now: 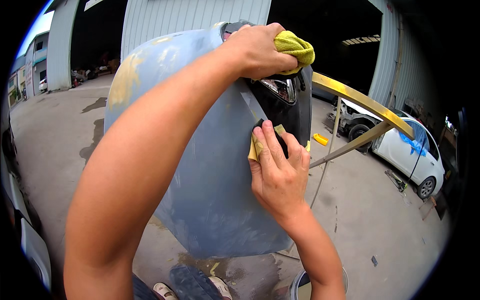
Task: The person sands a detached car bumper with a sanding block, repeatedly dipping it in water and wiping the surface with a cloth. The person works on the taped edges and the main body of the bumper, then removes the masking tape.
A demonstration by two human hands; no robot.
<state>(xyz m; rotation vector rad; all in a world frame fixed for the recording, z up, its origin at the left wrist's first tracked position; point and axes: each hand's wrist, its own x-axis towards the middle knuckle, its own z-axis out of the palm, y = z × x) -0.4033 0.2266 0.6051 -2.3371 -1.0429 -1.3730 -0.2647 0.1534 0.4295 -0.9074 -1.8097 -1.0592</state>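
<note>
Gray and patched with yellow, a car panel (pixel 215 195) faces the person, whose left hand (pixel 260 52) clutches a yellow-green cloth (pixel 296 49) at its top; the right hand's (pixel 280 167) fingers hold a dark block (pixel 258 123) and folded yellow sheet (pixel 254 151) against it. Below, the right forearm partly hides a bucket (pixel 294 287), contents unclear.

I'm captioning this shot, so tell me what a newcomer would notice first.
Probably the big grey-blue panel filling the middle. Then the left hand clutching a yellow-green cloth at its top, the right hand below holding a dark block and tan sheet. Far right, a white car.
</note>
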